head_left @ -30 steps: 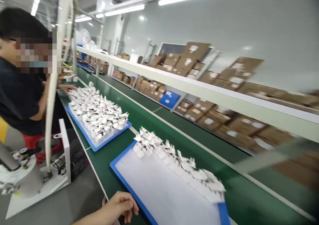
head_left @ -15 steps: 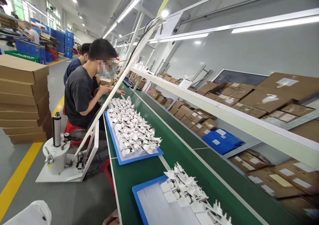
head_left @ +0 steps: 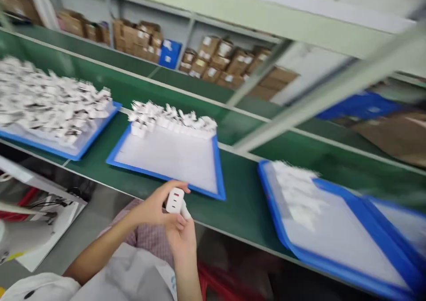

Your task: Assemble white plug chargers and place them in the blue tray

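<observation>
Both my hands meet below the green bench edge around one small white charger plug [head_left: 175,200]. My left hand [head_left: 153,210] pinches it from the left, thumb on top. My right hand [head_left: 184,235] comes up from underneath, fingers closed against the plug's lower side. Just beyond them lies a blue-rimmed white tray [head_left: 203,186] with a row of white plugs [head_left: 169,116] along its far edge. The picture is blurred by motion.
A tray [head_left: 63,151] heaped with white plugs sits at the left, and another blue tray [head_left: 293,247] with a few plugs at the right. The green conveyor belt [head_left: 199,105] runs behind. Cardboard boxes [head_left: 219,61] are stacked under a shelf. A white stand [head_left: 40,216] is at lower left.
The view has swung from along the line down to the bench in front of me. My hands have come into view together, now holding a white plug.
</observation>
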The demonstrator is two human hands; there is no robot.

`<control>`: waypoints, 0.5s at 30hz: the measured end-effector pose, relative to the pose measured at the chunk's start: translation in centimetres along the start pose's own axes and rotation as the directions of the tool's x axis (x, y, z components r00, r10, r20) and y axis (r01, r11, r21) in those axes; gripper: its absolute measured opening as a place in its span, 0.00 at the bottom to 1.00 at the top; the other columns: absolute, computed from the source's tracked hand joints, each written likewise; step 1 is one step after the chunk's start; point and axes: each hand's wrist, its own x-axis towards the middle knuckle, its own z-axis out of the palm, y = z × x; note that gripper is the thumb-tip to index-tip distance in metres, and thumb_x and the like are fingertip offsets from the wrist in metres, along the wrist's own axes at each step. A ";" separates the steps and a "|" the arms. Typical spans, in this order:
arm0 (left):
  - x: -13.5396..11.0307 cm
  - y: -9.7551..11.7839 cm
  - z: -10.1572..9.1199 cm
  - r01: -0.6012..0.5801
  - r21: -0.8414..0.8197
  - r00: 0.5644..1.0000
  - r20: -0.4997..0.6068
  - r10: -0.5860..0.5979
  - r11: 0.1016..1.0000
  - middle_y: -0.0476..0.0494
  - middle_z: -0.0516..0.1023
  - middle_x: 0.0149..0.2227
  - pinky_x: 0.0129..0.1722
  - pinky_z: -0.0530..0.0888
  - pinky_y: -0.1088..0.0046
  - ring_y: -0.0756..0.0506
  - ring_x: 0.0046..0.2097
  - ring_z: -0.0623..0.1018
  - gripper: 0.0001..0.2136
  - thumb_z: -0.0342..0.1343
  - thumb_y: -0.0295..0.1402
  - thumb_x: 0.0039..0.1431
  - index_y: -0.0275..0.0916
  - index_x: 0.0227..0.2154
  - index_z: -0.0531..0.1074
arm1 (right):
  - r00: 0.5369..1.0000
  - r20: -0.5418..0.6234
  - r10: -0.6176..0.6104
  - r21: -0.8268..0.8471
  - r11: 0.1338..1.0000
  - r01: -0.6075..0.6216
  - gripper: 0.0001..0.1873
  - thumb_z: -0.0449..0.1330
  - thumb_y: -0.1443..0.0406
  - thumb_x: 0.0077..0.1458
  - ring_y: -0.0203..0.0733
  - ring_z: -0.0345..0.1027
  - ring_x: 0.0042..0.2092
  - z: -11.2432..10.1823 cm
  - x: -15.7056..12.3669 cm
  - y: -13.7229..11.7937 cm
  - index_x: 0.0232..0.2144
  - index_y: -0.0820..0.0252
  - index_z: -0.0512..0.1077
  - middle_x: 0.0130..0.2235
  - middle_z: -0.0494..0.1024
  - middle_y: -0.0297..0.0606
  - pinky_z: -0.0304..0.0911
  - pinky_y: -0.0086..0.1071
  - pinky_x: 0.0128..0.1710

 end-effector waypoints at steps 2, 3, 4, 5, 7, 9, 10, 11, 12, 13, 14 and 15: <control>0.7 0.2 0.4 0.002 0.007 0.998 0.065 -0.002 1.000 0.38 0.70 0.53 0.50 0.70 0.65 0.40 0.52 0.72 0.27 0.63 0.35 0.52 0.42 0.54 0.63 | 0.998 0.028 0.062 0.253 0.965 -0.067 0.05 0.59 0.71 0.59 0.23 0.55 0.17 -0.1 -0.5 -0.5 0.37 0.58 0.68 0.22 0.67 0.24 0.55 0.12 0.14; 0.9 0.3 0.6 0.002 0.010 0.995 0.096 -0.003 1.000 0.38 0.70 0.52 0.48 0.71 0.66 0.40 0.51 0.72 0.24 0.61 0.36 0.54 0.41 0.53 0.64 | 0.996 0.051 0.079 0.340 0.936 -0.092 0.04 0.58 0.72 0.59 0.23 0.55 0.17 0.0 -0.8 -0.6 0.36 0.59 0.67 0.22 0.67 0.24 0.55 0.11 0.14; 1.0 0.4 0.8 0.000 0.013 0.992 0.125 -0.001 1.000 0.38 0.70 0.52 0.46 0.71 0.67 0.41 0.50 0.72 0.21 0.59 0.37 0.56 0.41 0.52 0.64 | 0.994 0.065 0.088 0.385 0.917 -0.107 0.03 0.57 0.72 0.60 0.23 0.55 0.17 0.2 -1.2 -0.7 0.35 0.60 0.67 0.21 0.66 0.24 0.54 0.12 0.14; 1.1 0.4 0.9 0.002 0.015 0.989 0.149 -0.004 1.000 0.38 0.70 0.50 0.45 0.71 0.67 0.40 0.49 0.72 0.20 0.57 0.40 0.57 0.40 0.50 0.66 | 0.992 0.078 0.095 0.409 0.905 -0.119 0.03 0.57 0.71 0.60 0.23 0.54 0.17 0.4 -1.6 -0.7 0.34 0.61 0.67 0.20 0.65 0.23 0.53 0.12 0.14; 1.4 0.2 1.3 0.021 0.014 0.987 0.159 -0.023 1.000 0.38 0.72 0.45 0.43 0.72 0.67 0.40 0.47 0.73 0.17 0.54 0.45 0.59 0.38 0.43 0.70 | 0.988 0.107 0.112 0.422 0.895 -0.147 0.02 0.58 0.70 0.59 0.23 0.50 0.16 0.7 -2.4 -0.4 0.32 0.62 0.67 0.20 0.66 0.24 0.51 0.14 0.13; 1.7 -0.5 1.7 0.054 -0.015 0.992 0.117 -0.052 0.998 0.39 0.74 0.37 0.41 0.73 0.66 0.40 0.43 0.74 0.18 0.50 0.49 0.60 0.37 0.33 0.73 | 0.983 0.133 0.129 0.398 0.901 -0.172 0.04 0.59 0.68 0.57 0.23 0.48 0.15 0.6 -2.8 -0.1 0.32 0.64 0.68 0.21 0.68 0.25 0.49 0.17 0.13; 1.9 -1.1 1.9 0.060 -0.033 0.994 0.094 -0.057 0.998 0.39 0.75 0.36 0.42 0.73 0.65 0.40 0.43 0.75 0.19 0.48 0.49 0.61 0.37 0.30 0.73 | 0.984 0.132 0.121 0.370 0.915 -0.162 0.05 0.61 0.67 0.55 0.23 0.49 0.16 0.5 -2.8 -0.2 0.32 0.64 0.69 0.23 0.69 0.27 0.49 0.18 0.14; 2.1 -1.9 2.0 0.068 -0.037 0.995 0.078 -0.065 0.997 0.39 0.76 0.37 0.44 0.74 0.64 0.39 0.45 0.75 0.20 0.48 0.49 0.62 0.37 0.30 0.74 | 0.990 0.114 0.085 0.323 0.939 -0.118 0.07 0.62 0.66 0.53 0.24 0.53 0.18 0.2 -2.7 -0.6 0.32 0.64 0.69 0.25 0.71 0.30 0.50 0.18 0.15; 2.2 -2.8 2.2 0.082 -0.018 0.994 0.067 -0.081 0.996 0.38 0.77 0.40 0.47 0.74 0.63 0.38 0.48 0.75 0.19 0.48 0.48 0.62 0.37 0.34 0.75 | 0.998 0.066 0.002 0.244 0.970 -0.018 0.08 0.64 0.65 0.50 0.25 0.57 0.20 -0.3 -2.6 -1.4 0.31 0.64 0.69 0.28 0.73 0.33 0.52 0.19 0.16; 2.3 -3.7 2.2 0.111 0.030 0.992 0.065 -0.113 0.993 0.38 0.77 0.45 0.50 0.73 0.61 0.37 0.51 0.75 0.19 0.49 0.48 0.62 0.38 0.39 0.75 | 0.988 -0.029 -0.152 0.097 0.983 0.154 0.10 0.64 0.63 0.48 0.28 0.60 0.23 -0.8 -2.6 -2.5 0.30 0.63 0.68 0.29 0.74 0.35 0.54 0.20 0.17; 2.4 -4.6 2.1 0.149 0.102 0.986 0.064 -0.156 0.984 0.38 0.76 0.49 0.52 0.72 0.60 0.37 0.53 0.74 0.19 0.50 0.48 0.61 0.39 0.43 0.74 | 0.920 -0.140 -0.366 -0.112 0.929 0.352 0.11 0.64 0.61 0.48 0.31 0.63 0.24 -1.5 -2.7 -4.2 0.29 0.61 0.67 0.30 0.74 0.36 0.56 0.22 0.19; 2.3 -5.5 1.9 0.188 0.186 0.978 0.057 -0.201 0.964 0.38 0.76 0.50 0.53 0.72 0.59 0.38 0.52 0.75 0.20 0.51 0.49 0.60 0.40 0.45 0.73 | 0.773 -0.219 -0.595 -0.345 0.789 0.509 0.12 0.63 0.58 0.48 0.34 0.64 0.26 -2.4 -3.1 -6.3 0.28 0.59 0.66 0.31 0.74 0.37 0.59 0.24 0.20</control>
